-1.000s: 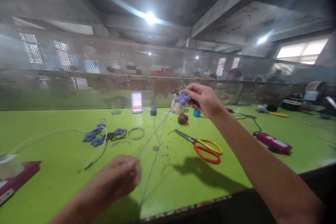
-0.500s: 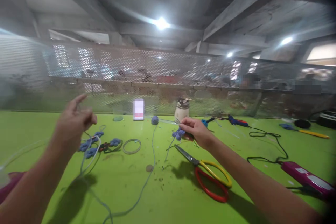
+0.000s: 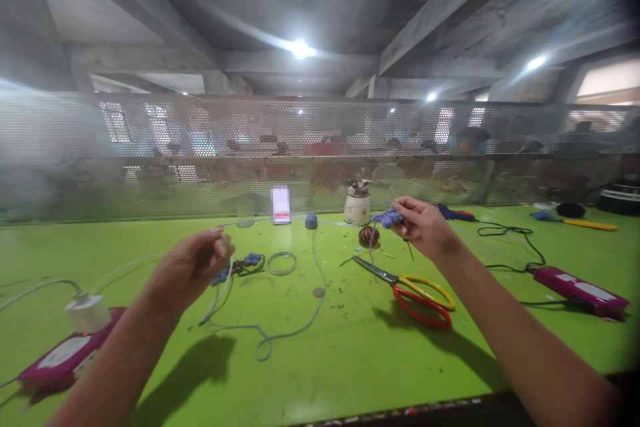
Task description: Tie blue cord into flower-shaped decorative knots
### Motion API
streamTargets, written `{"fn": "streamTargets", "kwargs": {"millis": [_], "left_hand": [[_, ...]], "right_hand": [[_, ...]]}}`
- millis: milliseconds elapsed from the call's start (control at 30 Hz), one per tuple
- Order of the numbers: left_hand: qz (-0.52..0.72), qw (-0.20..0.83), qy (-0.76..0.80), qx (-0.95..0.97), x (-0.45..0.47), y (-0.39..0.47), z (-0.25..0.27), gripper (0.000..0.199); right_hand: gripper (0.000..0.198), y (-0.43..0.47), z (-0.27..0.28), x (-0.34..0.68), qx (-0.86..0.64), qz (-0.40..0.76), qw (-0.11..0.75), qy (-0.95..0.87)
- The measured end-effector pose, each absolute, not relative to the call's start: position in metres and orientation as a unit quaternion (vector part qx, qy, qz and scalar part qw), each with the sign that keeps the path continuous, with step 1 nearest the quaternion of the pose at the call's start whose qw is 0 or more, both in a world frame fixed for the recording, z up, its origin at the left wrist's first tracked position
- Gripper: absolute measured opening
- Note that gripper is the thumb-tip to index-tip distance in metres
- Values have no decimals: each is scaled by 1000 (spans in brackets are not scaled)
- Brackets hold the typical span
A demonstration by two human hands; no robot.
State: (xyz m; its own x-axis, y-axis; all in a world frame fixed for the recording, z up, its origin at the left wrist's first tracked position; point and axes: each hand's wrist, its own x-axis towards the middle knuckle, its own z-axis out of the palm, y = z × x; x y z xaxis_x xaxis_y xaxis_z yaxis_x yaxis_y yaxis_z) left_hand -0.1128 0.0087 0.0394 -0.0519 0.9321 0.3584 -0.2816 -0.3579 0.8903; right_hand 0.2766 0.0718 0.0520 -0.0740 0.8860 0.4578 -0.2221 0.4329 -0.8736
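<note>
In the head view my right hand [image 3: 427,225] is closed, pinching a small blue crocheted piece [image 3: 388,217] above the table. A strand of yarn hangs from that piece, and a thin dark stick-like tool [image 3: 410,251] pokes out below the hand. My left hand [image 3: 193,263] is raised on the left with curled fingers; what they hold, if anything, I cannot make out. Partly hidden behind it lie blue crocheted flowers [image 3: 253,259]. A small ball of blue yarn [image 3: 311,221] sits farther back, its strand [image 3: 320,280] running forward over the green table.
Large scissors [image 3: 420,293] with red and yellow handles lie below my right hand. Around them are a dark striped ball [image 3: 369,236], a jar [image 3: 357,207], a ring [image 3: 281,263] and a phone [image 3: 281,205]. Purple power strips [image 3: 580,290] with cords flank both sides. A perforated screen [image 3: 320,133] stands behind.
My left hand has come down and to the right, its extended index finger now curled in. My right hand has shifted right and up with the crocheted piece. The camera view has moved too.
</note>
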Motion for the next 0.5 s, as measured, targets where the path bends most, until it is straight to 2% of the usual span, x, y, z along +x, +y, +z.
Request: {"fn": "streamTargets", "kwargs": {"millis": [33, 100, 200, 300, 400, 467, 500], "left_hand": [[639, 492, 304, 508, -112, 5, 39, 30], [637, 528, 258, 498, -112, -3, 39, 22], [624, 605, 157, 469, -116, -12, 40, 43], [650, 606, 118, 443, -128, -15, 41, 62], [713, 529, 150, 434, -144, -11, 41, 83], [742, 408, 271, 457, -153, -6, 37, 94], [742, 317, 361, 468, -156, -4, 34, 97]], "right_hand": [[31, 73, 49, 273, -293, 445, 617, -579], [33, 78, 44, 265, -306, 440, 612, -582], [35, 86, 38, 250, -325, 438, 599, -587], [36, 87, 31, 237, -341, 448, 571, -598], [33, 75, 21, 226, -358, 474, 509, -623], [30, 60, 14, 222, -360, 490, 474, -637], [28, 51, 12, 222, -358, 502, 454, -644]]}}
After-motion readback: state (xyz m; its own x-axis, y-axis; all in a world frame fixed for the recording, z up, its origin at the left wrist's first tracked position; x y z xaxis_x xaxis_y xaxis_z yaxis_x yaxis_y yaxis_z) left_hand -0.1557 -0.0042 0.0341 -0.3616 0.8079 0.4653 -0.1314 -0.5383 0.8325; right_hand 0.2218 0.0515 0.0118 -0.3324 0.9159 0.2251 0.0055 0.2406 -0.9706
